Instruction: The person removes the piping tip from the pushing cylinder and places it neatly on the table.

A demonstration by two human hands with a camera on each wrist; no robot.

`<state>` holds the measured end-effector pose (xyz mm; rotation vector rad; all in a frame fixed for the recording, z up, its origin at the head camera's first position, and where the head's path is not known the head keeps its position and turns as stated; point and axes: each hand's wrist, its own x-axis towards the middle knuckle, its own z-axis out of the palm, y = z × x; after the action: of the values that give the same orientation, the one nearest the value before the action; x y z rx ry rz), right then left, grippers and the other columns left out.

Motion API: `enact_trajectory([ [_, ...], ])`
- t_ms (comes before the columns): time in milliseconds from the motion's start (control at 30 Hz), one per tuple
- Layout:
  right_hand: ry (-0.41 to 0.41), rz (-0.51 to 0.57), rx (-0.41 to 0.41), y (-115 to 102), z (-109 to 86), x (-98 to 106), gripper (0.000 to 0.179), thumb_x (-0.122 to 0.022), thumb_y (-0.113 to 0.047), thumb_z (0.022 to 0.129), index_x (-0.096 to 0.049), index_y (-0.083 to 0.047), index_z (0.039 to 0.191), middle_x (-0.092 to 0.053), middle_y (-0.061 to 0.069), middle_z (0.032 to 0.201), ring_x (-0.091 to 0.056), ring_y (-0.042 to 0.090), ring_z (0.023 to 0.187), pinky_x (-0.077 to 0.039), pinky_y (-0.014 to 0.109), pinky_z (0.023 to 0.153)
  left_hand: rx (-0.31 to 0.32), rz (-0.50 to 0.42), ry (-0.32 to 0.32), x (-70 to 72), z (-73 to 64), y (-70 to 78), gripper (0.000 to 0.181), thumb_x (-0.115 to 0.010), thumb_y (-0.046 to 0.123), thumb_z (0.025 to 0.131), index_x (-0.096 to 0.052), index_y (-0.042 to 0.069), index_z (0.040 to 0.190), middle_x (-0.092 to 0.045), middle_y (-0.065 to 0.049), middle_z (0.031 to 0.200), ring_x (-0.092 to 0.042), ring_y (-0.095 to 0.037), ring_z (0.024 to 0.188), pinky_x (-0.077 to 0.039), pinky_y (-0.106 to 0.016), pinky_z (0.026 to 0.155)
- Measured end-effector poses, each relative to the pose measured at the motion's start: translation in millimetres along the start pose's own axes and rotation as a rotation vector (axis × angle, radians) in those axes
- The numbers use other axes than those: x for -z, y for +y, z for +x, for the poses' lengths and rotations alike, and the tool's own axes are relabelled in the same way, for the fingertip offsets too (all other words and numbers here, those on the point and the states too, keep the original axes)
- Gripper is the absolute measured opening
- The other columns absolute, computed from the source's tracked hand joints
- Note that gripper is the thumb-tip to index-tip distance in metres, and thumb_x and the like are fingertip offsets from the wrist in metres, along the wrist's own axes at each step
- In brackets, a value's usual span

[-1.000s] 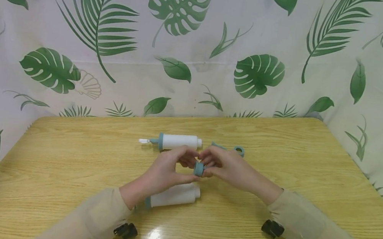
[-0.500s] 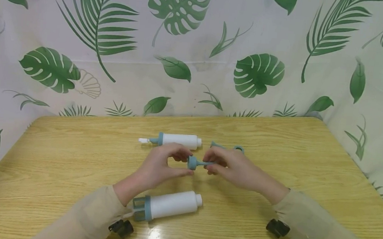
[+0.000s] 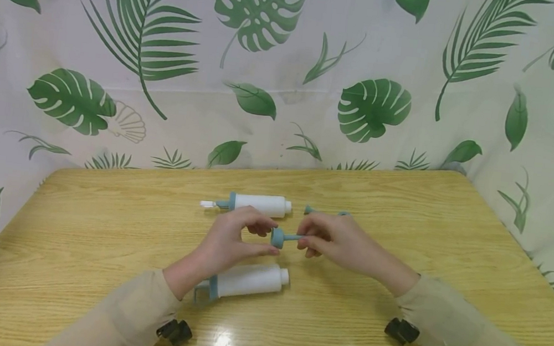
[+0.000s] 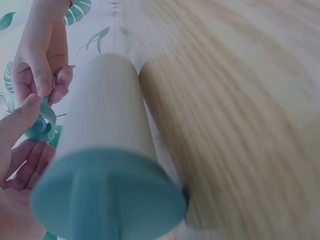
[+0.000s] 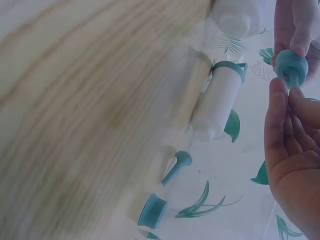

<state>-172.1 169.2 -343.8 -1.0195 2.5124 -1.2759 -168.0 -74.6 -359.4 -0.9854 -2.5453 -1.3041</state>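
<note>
Between my hands is a short teal ring-shaped cap (image 3: 277, 238) with a thin teal rod (image 3: 293, 237) running out of its right side. My left hand (image 3: 230, 238) pinches the cap between thumb and fingers. The rod's far end is hidden in my right hand (image 3: 337, 243), whose thumb and fingertips grip it. Below, on the table, lies a white cylinder (image 3: 249, 280) with a teal slotted end, partly behind the left wrist. In the right wrist view the rod (image 5: 294, 80) reaches into the cap's opening.
A second white cylinder (image 3: 260, 203) with a teal collar and a clear tip lies behind my left hand. Beyond the right hand are another teal rod with a knobbed end (image 5: 176, 168) and a teal ring (image 5: 152, 211). A leaf-patterned cloth hangs behind the wooden table (image 3: 404, 207).
Both hands have shifted apart, and the rod between them has come into view as the cap moved left. The near white cylinder rolled toward me, then back.
</note>
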Motion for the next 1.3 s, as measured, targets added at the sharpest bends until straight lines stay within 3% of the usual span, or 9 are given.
enact_trajectory([
  [300, -0.002, 0.055, -0.013, -2.9, 2.9, -5.4, 0.008, -0.058, 0.004, 0.092, -0.060, -0.001, 0.097, -0.069, 0.013, 0.087, -0.067, 0.011, 0.069, -0.056, 0.026, 0.063, -0.018, -0.010, 0.009, -4.6, 2.5, 2.1, 0.034, -0.083, 0.021, 0.074, -0.071, 0.010, 0.105, -0.066, 0.004, 0.096, -0.061, -0.009, 0.085, -0.051, -0.026, 0.078],
  [500, -0.022, 0.085, -0.031, -3.2, 4.0, -6.4, 0.011, -0.059, -0.001, 0.093, -0.059, -0.001, 0.104, -0.070, 0.013, 0.090, -0.068, 0.013, 0.073, -0.056, 0.027, 0.066, -0.009, -0.019, 0.020, -6.4, 3.9, 1.9, 0.034, -0.082, 0.020, 0.074, -0.070, 0.010, 0.105, -0.066, 0.004, 0.094, -0.061, -0.008, 0.082, -0.053, -0.035, 0.076],
  [733, -0.004, 0.087, -0.070, -2.6, 4.8, -10.1, 0.031, -0.065, -0.016, 0.092, -0.058, -0.001, 0.118, -0.070, 0.007, 0.090, -0.068, 0.019, 0.075, -0.056, 0.028, 0.067, 0.011, -0.033, 0.019, -8.5, 5.0, 5.2, 0.034, -0.082, 0.017, 0.075, -0.071, 0.010, 0.106, -0.066, 0.005, 0.093, -0.060, -0.008, 0.081, -0.053, -0.037, 0.073],
  [933, 0.009, 0.127, -0.094, -0.9, 4.9, -9.6, 0.027, -0.067, -0.016, 0.090, -0.061, -0.001, 0.112, -0.070, 0.005, 0.088, -0.068, 0.020, 0.074, -0.056, 0.034, 0.068, 0.005, -0.076, 0.001, -10.3, 7.3, 8.4, 0.039, -0.081, 0.014, 0.076, -0.067, 0.005, 0.111, -0.067, 0.002, 0.094, -0.061, -0.009, 0.081, -0.053, -0.036, 0.075],
  [1167, 0.009, 0.154, -0.125, -0.4, 1.6, -4.0, 0.028, -0.067, -0.015, 0.090, -0.061, -0.001, 0.112, -0.069, 0.004, 0.088, -0.068, 0.021, 0.077, -0.056, 0.032, 0.070, -0.006, -0.077, -0.024, -7.0, 6.9, 7.4, 0.017, -0.075, 0.009, 0.082, -0.069, 0.009, 0.098, -0.067, 0.004, 0.091, -0.062, -0.010, 0.082, -0.053, -0.032, 0.075],
  [1300, 0.012, 0.152, -0.139, 1.2, -1.8, -2.8, 0.029, -0.068, -0.012, 0.089, -0.060, 0.001, 0.114, -0.068, 0.004, 0.089, -0.068, 0.020, 0.079, -0.056, 0.034, 0.071, -0.015, -0.060, -0.034, -6.5, 6.1, 5.6, 0.015, -0.075, 0.009, 0.082, -0.070, 0.009, 0.097, -0.068, 0.004, 0.092, -0.063, -0.010, 0.082, -0.053, -0.027, 0.075],
])
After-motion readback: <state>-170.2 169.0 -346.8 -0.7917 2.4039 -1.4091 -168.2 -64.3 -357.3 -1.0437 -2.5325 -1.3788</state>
